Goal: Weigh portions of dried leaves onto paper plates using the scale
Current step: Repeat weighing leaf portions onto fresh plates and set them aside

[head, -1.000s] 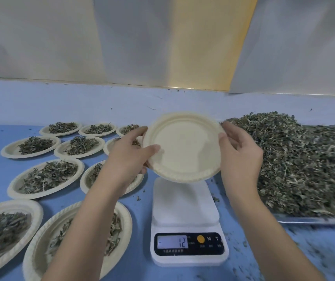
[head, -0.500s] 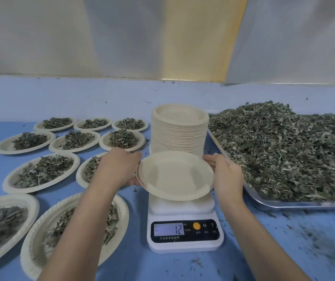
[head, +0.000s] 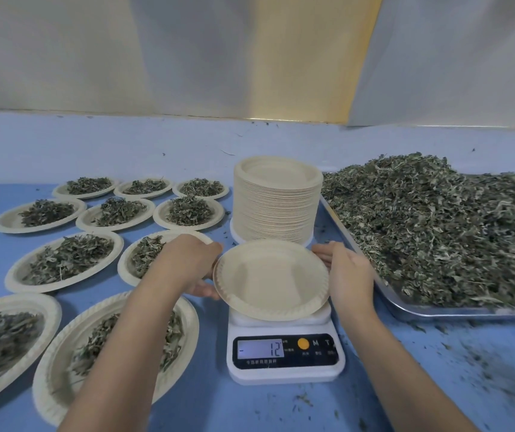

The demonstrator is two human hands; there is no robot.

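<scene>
An empty paper plate (head: 271, 277) comes down onto the scale (head: 285, 369) as a person readies the next portion of dried leaves. A second ago the plate was held up, tilted toward the camera; it has since been lowered and now sits level at the scale's platform, either resting on it or a hair above, which cannot be told from this angle. The left hand (head: 187, 266) grips the plate's left rim, fingers curled beneath it, and the right hand (head: 345, 271) holds the right rim, so neither hand has let go. The display (head: 260, 349) goes on reading minus 12, as it did throughout the descent, which suggests the plate's weight has not yet settled on the platform. Once released, the reading should climb back toward zero, and only then can leaves be added. Just behind the scale stands the stack of unused plates (head: 276, 204). Right of the scale, a metal tray (head: 437, 311) carries the loose heap of dried leaves (head: 437, 232). Left of the scale, the filled plates (head: 66, 258) lie in rows across the blue worktop (head: 437, 378), showing many portions already done. Stray leaf bits dot the worktop to the right of the scale.
</scene>
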